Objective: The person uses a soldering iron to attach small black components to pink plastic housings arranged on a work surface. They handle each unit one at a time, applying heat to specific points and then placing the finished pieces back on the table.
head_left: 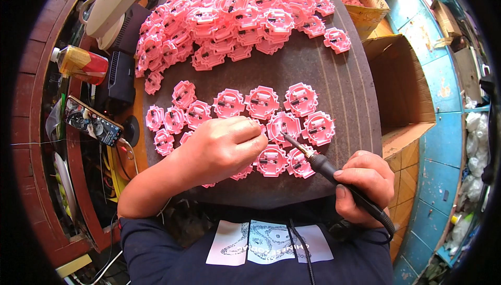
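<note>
My right hand point(365, 187) is wrapped round the black handle of a soldering iron point(324, 166). The iron's tip reaches into a round pink plastic housing point(290, 120) with small black and metal parts inside. My left hand point(224, 141) is closed in a pinch just left of that housing, above other housings; whatever its fingertips hold is hidden. Several like housings lie around both hands, among them one below the iron tip point(272, 161) and one to the right point(319, 128). My left hand and wrist cover some of them.
A large heap of pink housings point(229, 14) fills the far side of the dark table point(334, 81). Right of it stands an open cardboard box point(402, 87), with another box point(365, 16) of pink parts behind. At left are a phone point(94, 120), a bottle point(81, 65) and cables.
</note>
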